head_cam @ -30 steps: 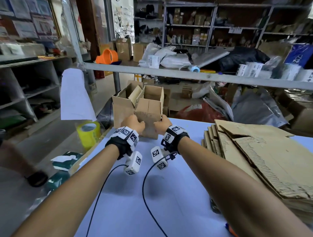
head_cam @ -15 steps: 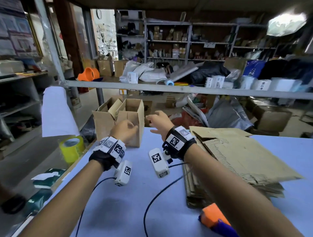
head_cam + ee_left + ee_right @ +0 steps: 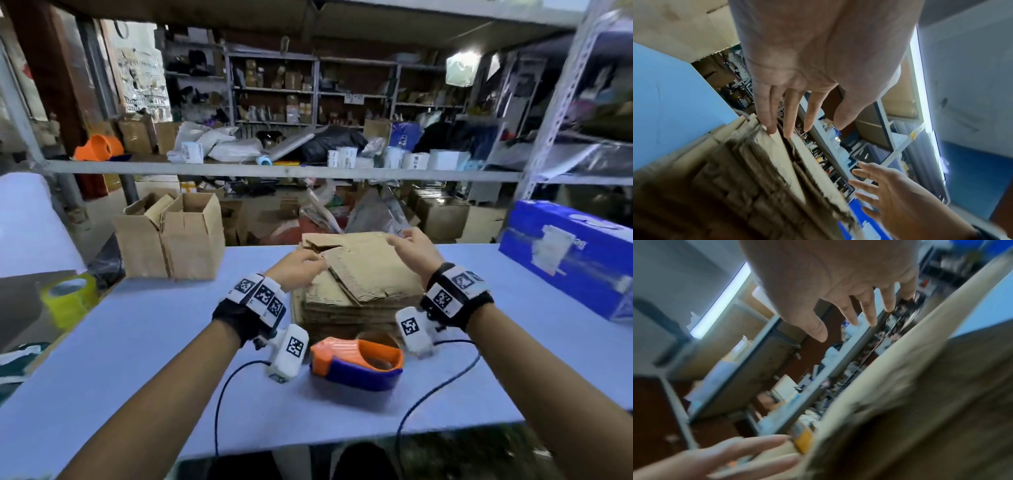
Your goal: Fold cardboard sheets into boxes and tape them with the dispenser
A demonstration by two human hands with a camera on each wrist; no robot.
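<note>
A stack of flat cardboard sheets (image 3: 366, 274) lies mid-table. My left hand (image 3: 315, 270) is at its left edge, and its straight fingertips (image 3: 769, 129) touch the top sheets (image 3: 777, 162) without curling round them. Over the stack's far right corner hovers my right hand (image 3: 399, 240), fingers spread and holding nothing; the left wrist view shows this right hand (image 3: 869, 183) too. An orange and blue tape dispenser (image 3: 356, 359) sits on the table just in front of the stack, between my wrists. Two folded open-topped boxes (image 3: 171, 236) stand at the table's far left.
A long blue carton (image 3: 568, 253) lies at the right end of the blue table (image 3: 171, 342). A yellow-green tape roll (image 3: 68, 298) sits off the left edge. A grey shelf rail (image 3: 274, 171) crosses behind, with cluttered shelves beyond.
Both hands have left the folded box at the far left and moved right to the cardboard stack. The head view has swung right, bringing the dispenser and blue carton into sight.
</note>
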